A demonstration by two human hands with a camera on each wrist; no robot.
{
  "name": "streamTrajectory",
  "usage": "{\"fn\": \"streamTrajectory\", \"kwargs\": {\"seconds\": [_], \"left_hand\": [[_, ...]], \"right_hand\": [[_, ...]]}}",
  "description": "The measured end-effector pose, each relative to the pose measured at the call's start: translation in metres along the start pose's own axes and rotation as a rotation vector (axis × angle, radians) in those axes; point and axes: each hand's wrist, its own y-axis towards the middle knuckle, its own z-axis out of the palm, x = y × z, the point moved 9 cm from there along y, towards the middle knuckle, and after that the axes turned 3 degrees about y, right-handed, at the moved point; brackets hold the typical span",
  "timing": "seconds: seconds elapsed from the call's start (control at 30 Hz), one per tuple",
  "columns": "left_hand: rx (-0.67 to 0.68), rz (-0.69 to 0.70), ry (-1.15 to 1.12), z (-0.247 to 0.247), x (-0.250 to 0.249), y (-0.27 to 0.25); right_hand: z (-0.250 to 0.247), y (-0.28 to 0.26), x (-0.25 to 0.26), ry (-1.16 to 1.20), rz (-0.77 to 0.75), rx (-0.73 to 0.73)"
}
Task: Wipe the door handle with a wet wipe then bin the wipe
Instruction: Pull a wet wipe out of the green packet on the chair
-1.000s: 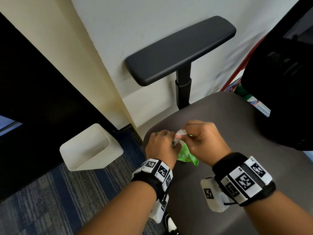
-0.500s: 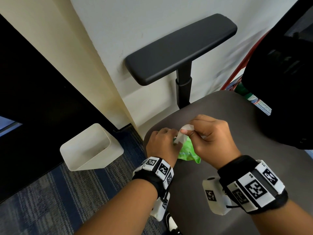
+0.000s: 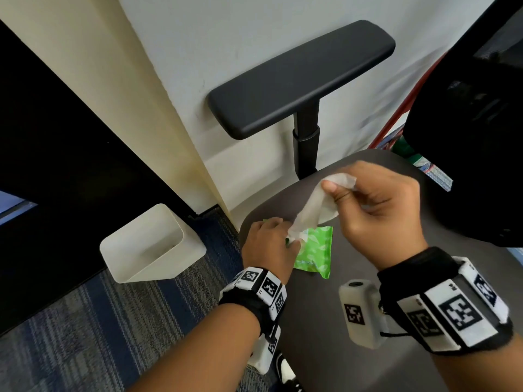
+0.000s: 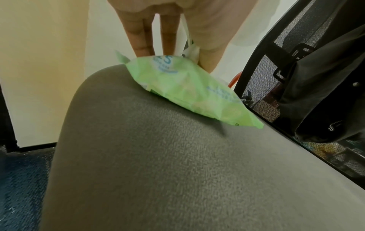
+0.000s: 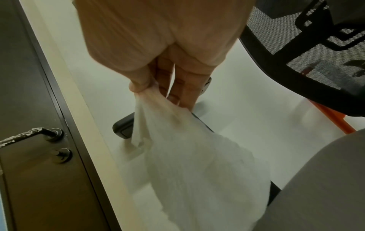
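Note:
A green wet wipe pack (image 3: 315, 250) (image 4: 187, 87) lies on the grey chair seat (image 3: 311, 321). My left hand (image 3: 285, 236) (image 4: 169, 51) holds the pack down at its far end, fingers on one side and thumb on the other. My right hand (image 3: 334, 190) (image 5: 156, 92) pinches a white wipe (image 3: 314, 210) (image 5: 197, 164) between thumb and fingers. The wipe stretches from that hand down to the pack's opening. The dark door handle (image 5: 23, 136), flecked with white, shows at the left of the right wrist view. A white bin (image 3: 158, 261) stands on the carpet left of the chair.
A black armrest (image 3: 297, 77) juts out above the seat, against the white wall. The chair's black mesh back (image 3: 467, 137) rises at the right. The dark door (image 3: 56, 165) is at the left, beside the cream frame. Blue-grey carpet (image 3: 85, 335) covers the floor.
My right hand has risen up and to the right, drawing the wipe far out of the pack. My left hand stays on the pack, which now shows more.

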Motion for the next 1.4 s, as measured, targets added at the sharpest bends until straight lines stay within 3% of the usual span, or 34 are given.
{"fn": "streamTrajectory", "kwargs": {"seconds": [0.13, 0.33, 0.47, 0.73, 0.93, 1.0, 1.07, 1.2, 1.4], "left_hand": [[0.012, 0.021, -0.062, 0.003, 0.003, -0.001], [-0.100, 0.057, -0.127, -0.005, -0.002, -0.009], [-0.038, -0.034, -0.207, 0.003, -0.001, -0.004], [0.024, -0.014, -0.233, 0.007, -0.005, -0.007], [0.033, -0.205, -0.262, 0.010, 0.006, -0.007], [0.011, -0.119, -0.262, 0.008, -0.001, -0.009], [-0.047, 0.095, -0.195, 0.002, -0.017, -0.018], [0.073, 0.428, 0.271, 0.021, -0.040, -0.043], [0.332, 0.452, 0.493, 0.051, -0.029, -0.053]], "right_hand": [[-0.003, 0.010, 0.001, 0.007, 0.053, -0.003], [-0.002, 0.010, -0.010, 0.056, 0.113, -0.029], [-0.001, 0.009, -0.014, 0.067, 0.130, -0.035], [-0.006, 0.005, -0.021, 0.082, 0.172, -0.074], [-0.007, 0.005, -0.021, 0.077, 0.177, -0.094], [-0.006, 0.005, -0.022, 0.075, 0.187, -0.094], [-0.006, 0.005, -0.022, 0.080, 0.190, -0.094], [-0.005, 0.006, -0.018, 0.076, 0.190, -0.094], [-0.004, 0.006, -0.024, 0.033, 0.193, -0.079]]}}
